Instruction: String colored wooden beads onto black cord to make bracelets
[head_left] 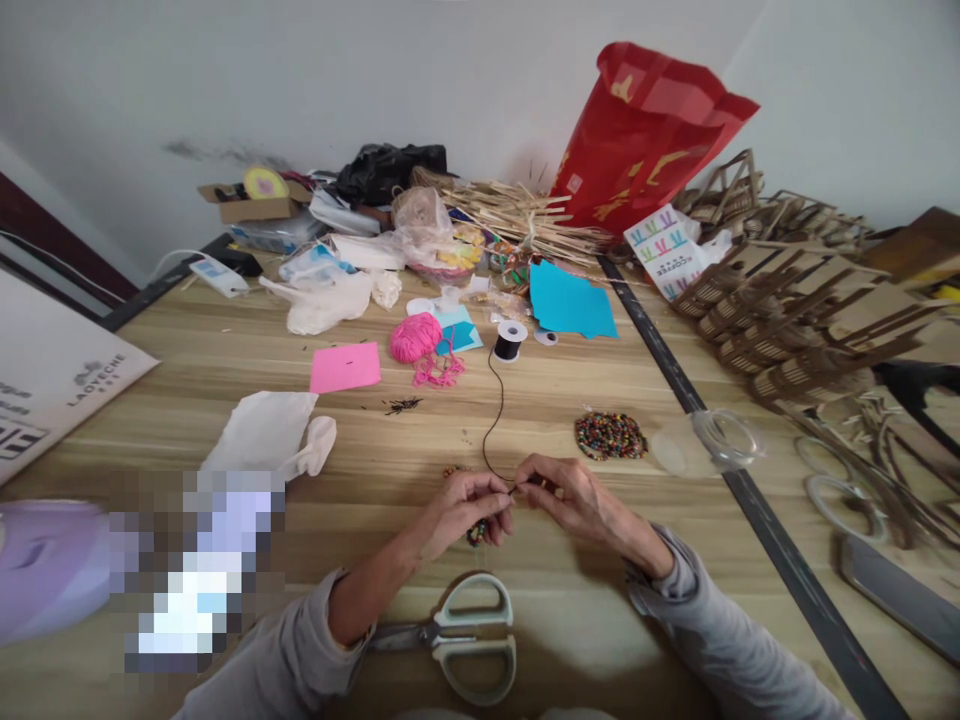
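My left hand [465, 510] pinches small colourful beads strung on a thin black cord [495, 410], with a bead cluster showing under its fingers. My right hand [570, 495] pinches the cord's end just to the right, fingertips almost meeting the left ones. The cord runs up the wooden table [420, 440] to a black thread spool [509, 341]. A flat pile of mixed beads [610, 436] lies to the right of my right hand.
Grey-handled scissors [465, 635] lie near the front edge. A clear plastic lid [709, 442], pink yarn ball [415, 337], pink paper [345, 367], blue paper [570, 302], white tissue [274, 432], red bag [637, 130] and wooden cut-outs [795, 300] surround the work spot.
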